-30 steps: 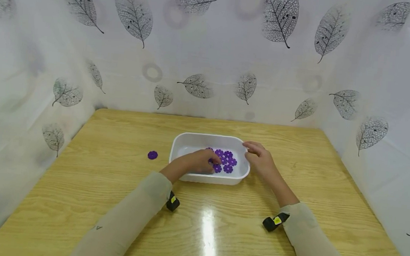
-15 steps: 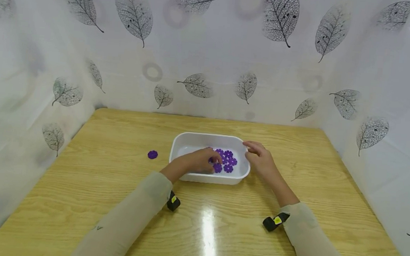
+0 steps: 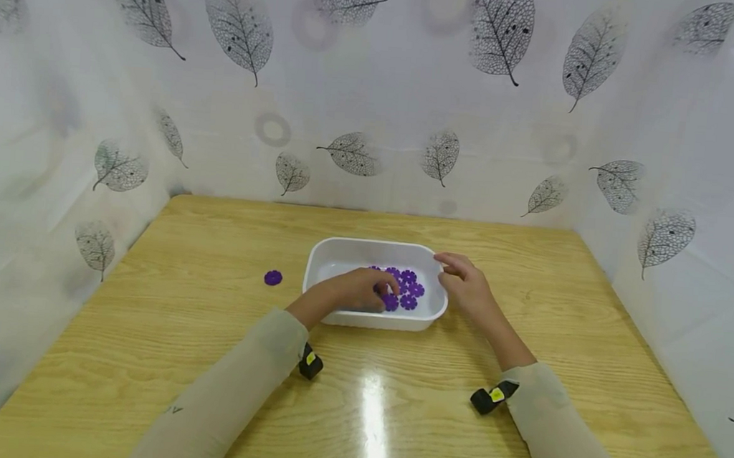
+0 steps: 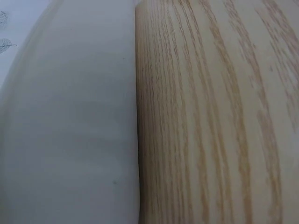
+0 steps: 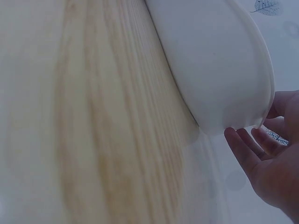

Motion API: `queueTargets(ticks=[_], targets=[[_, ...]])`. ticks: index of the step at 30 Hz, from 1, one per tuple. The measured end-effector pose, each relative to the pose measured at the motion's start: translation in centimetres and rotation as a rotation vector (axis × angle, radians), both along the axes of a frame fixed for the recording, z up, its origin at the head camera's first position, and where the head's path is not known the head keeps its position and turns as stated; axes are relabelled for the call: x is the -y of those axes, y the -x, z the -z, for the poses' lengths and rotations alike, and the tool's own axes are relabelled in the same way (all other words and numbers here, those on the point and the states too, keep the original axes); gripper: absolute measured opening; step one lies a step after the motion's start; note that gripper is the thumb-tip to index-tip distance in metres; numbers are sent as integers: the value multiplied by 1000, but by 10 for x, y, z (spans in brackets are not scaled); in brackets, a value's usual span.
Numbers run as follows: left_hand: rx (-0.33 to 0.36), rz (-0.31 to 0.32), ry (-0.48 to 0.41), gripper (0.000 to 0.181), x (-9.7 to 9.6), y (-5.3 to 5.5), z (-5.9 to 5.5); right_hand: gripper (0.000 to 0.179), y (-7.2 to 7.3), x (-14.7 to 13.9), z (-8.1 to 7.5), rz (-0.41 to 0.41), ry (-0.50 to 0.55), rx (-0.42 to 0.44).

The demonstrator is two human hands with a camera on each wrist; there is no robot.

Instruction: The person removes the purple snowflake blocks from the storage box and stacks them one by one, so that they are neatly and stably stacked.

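Observation:
A white plastic tray box [image 3: 424, 325] stands on the wooden table with several purple flower-shaped snowflake discs [image 3: 408, 302] in its right half. My left hand [image 3: 362, 288] reaches over the near rim into it, fingers curled down. Between thumb and fingertips a purple disc [image 3: 391, 303] shows; the hand hides part of the pile. My right hand [image 3: 469, 287] holds the box's right end at the rim. In the right wrist view, fingers of this hand [image 5: 275, 163] lie along the outer wall and one reaches behind the rim. The left wrist view shows only the box wall [image 4: 74, 116] and tabletop.
One purple disc [image 3: 273, 278] lies alone on the table [image 3: 203, 331], left of the box. White curtains [image 3: 378, 93] printed with leaves enclose the back and both sides. Each wrist wears a small black camera [image 3: 310, 362].
My left hand's fingertips have shifted slightly right inside the box, and the disc at them has shifted a little too. The right hand and the box have stayed still.

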State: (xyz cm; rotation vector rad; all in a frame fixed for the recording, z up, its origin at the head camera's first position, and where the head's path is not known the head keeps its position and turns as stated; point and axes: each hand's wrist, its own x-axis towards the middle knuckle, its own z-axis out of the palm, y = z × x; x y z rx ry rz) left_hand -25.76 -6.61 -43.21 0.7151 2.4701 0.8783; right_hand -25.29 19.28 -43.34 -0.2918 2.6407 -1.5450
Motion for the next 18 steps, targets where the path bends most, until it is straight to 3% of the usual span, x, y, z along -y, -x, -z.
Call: queueTargets(ticks=[18], targets=[[-7, 22, 9, 41, 0, 1, 1, 36, -2, -1, 1, -35, 16, -41]])
